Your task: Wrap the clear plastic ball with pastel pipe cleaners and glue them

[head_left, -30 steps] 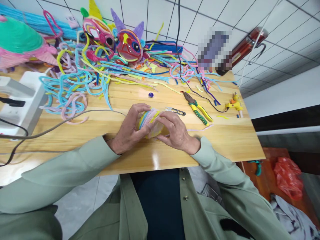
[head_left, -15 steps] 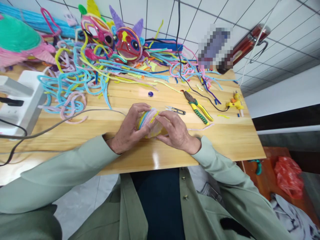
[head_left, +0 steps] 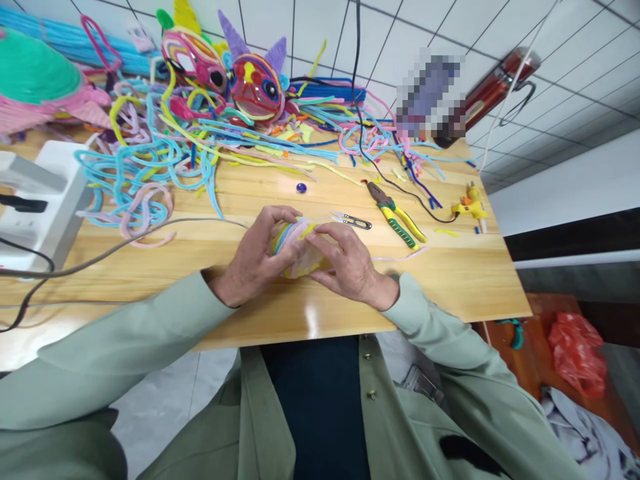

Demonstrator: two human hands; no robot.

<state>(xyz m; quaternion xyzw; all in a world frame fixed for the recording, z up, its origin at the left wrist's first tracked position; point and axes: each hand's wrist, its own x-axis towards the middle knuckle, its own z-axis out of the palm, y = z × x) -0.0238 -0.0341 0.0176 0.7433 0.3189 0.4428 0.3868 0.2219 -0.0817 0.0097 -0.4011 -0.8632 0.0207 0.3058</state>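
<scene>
Between my hands is a rounded, clear-looking piece wrapped with pipe cleaners (head_left: 299,231) in yellow, blue and pale pink bands. My left hand (head_left: 257,257) wraps round its left side, with the thumb across the front. From the right, my right hand (head_left: 347,260) grips it with bent fingers on top and the thumb below. Fingers hide part of the piece. Just beyond my right hand lie thread snips (head_left: 354,221), and pliers (head_left: 395,215) with yellow and green handles rest to their right. A small dark blue round piece (head_left: 301,189) sits farther back.
Loose pipe cleaners (head_left: 150,160) tangle across the back left. Behind them stand colourful animal-face figures (head_left: 257,90) and a green-and-pink piece (head_left: 37,73). At left is a white power strip (head_left: 55,173) with cables. A yellow glue gun (head_left: 470,208) lies right; a red flask (head_left: 495,90) leans at the wall.
Both hands have shifted slightly to the left with the wrapped piece, which has turned a little. The tools on the table have stayed put.
</scene>
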